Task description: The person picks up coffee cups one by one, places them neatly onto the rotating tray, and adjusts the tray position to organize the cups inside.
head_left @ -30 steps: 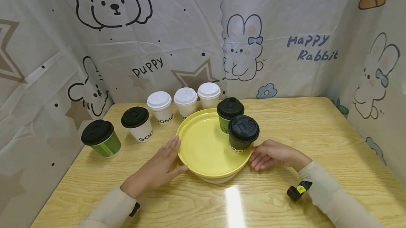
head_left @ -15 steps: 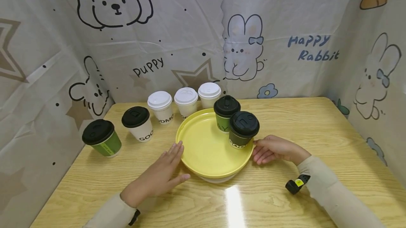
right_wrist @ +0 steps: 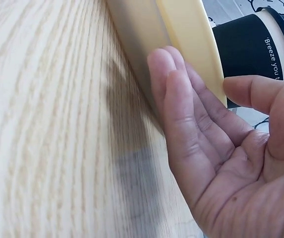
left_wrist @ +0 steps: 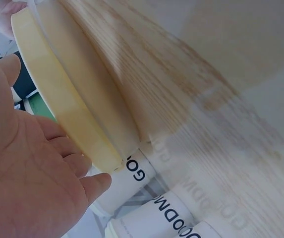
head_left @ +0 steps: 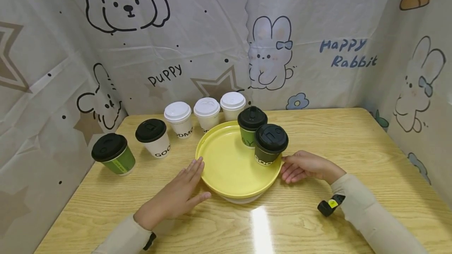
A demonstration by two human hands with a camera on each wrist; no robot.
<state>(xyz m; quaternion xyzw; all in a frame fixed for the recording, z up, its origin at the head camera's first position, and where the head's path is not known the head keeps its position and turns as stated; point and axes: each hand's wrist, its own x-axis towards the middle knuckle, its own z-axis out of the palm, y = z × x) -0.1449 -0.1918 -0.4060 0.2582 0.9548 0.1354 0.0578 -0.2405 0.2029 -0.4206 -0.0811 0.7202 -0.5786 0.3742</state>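
Note:
A round yellow turntable (head_left: 226, 167) on a pale base stands mid-table. On its right side are a green cup (head_left: 248, 137) and a black cup (head_left: 266, 156), both with black lids. My left hand (head_left: 175, 194) lies along the turntable's left edge, fingers straight, thumb spread apart; the left wrist view shows its palm facing the yellow side wall (left_wrist: 67, 94). At the right edge, beside the black cup, my right hand (head_left: 310, 167) holds the rim between thumb and fingers. In the right wrist view its thumb (right_wrist: 255, 91) meets the rim and the fingers (right_wrist: 181, 109) lie against the side.
Along the back left stand three white-lidded cups (head_left: 177, 118). Left of them are a white cup with a black lid (head_left: 153, 142) and another green cup (head_left: 118, 161). A printed curtain (head_left: 212, 50) encloses the wooden table (head_left: 335, 140) at the back and sides.
The turntable has turned slightly counterclockwise, taking both cups a little backward. My right hand moved back with the rim; my left hand slid slightly forward. The last half second shows almost no movement.

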